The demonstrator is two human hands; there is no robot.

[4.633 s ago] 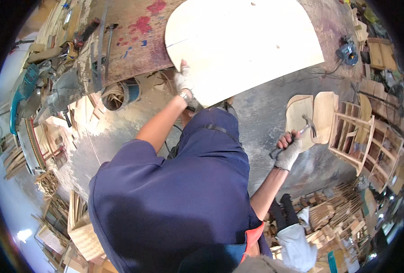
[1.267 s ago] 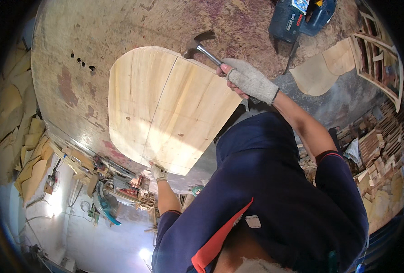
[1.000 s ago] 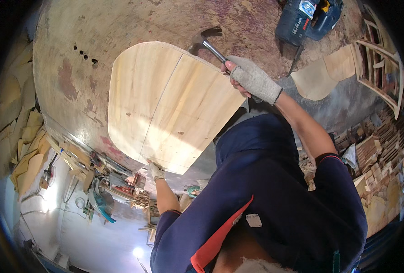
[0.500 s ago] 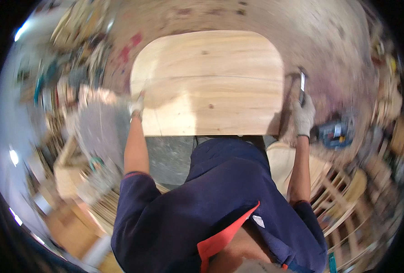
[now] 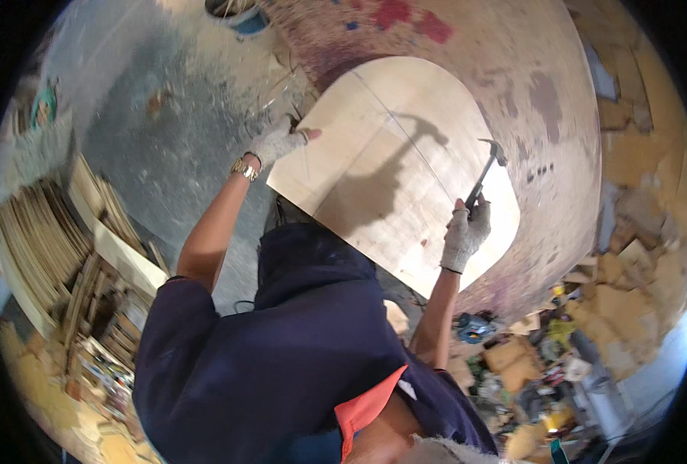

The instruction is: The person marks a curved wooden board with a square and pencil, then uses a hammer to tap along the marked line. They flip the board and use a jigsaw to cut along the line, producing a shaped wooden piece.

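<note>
A pale wooden board [image 5: 390, 158] with one straight edge and a rounded far end lies at a slant in front of me, pencil lines crossing its face. At its left edge, my left hand [image 5: 280, 145] in a fingerless glove is closed on the rim, thumb on top, the other fingers partly hidden. In my gloved right hand [image 5: 465, 234] is the handle of a claw hammer [image 5: 484, 175]. The hammer is over the board's right part, head pointing away from me, and its shadow falls across the wood.
Beneath the board is a stained, worn worktop [image 5: 552, 216]. A blue power tool [image 5: 475, 328] sits beyond my right forearm, near scattered offcuts [image 5: 629, 282]. Stacked curved wood strips [image 5: 38, 240] stand at left on the grey floor [image 5: 158, 147]. A bucket [image 5: 243, 19] is at the top.
The whole scene has swung clockwise in the view, and the board now lies at a slant. My right hand has brought the hammer from beside the board to over it.
</note>
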